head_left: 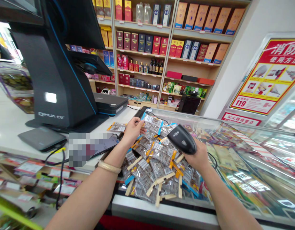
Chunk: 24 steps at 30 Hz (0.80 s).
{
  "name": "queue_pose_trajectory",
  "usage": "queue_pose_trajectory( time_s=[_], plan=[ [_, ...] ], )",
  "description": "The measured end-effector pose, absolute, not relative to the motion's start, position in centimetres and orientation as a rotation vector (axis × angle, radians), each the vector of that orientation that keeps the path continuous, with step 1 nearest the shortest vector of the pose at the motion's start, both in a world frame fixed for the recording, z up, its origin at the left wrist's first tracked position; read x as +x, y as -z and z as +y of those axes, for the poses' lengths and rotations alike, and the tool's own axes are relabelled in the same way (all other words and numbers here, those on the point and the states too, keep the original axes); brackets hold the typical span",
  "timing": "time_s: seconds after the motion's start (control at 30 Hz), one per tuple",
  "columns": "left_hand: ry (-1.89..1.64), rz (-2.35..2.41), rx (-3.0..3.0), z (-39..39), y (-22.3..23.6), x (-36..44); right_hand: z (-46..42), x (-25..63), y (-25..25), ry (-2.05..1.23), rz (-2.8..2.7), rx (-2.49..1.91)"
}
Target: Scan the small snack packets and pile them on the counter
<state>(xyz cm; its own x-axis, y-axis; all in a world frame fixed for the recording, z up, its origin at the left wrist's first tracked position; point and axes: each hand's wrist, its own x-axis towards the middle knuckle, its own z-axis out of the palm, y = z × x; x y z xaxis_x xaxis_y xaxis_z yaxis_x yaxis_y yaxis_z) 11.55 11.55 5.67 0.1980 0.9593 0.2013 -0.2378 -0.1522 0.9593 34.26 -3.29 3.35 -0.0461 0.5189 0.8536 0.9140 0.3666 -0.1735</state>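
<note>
Where the writing can be read, the black terminal [58,80] left of the hands says "QHUA" and the red poster [269,76] to the right shows "119". Behind stand shelves of boxes [149,44]. On the bench [10,124], the left hand [133,129] pinches one packet [151,123] above the packet pile [154,166]; the right hand [197,156] grips a black scanner [182,139] just beside it.

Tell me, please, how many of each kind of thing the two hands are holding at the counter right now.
Barcode scanner, in the right hand: 1
Snack packet, lifted by the left hand above the pile of packets: 1
Total: 2
</note>
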Motion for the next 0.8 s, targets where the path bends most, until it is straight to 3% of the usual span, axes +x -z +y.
queue_pose_trajectory(
  time_s=[0.2, 0.53, 0.8],
  plan=[
    [-1.265, 0.708, 1.346, 11.0, -6.0, 11.6, -3.3, 34.0, -3.7, 0.479, -1.696, -1.504],
    [-1.259, 0.637, 1.324, 10.9, -5.9, 11.6, -3.3, 34.2, -3.6, 0.439, -1.708, -1.517],
    [-1.298, 0.600, 0.525, 11.3, -7.1, 11.5, -3.1, 34.8, -3.1, 0.558, -1.654, -1.427]
  ],
)
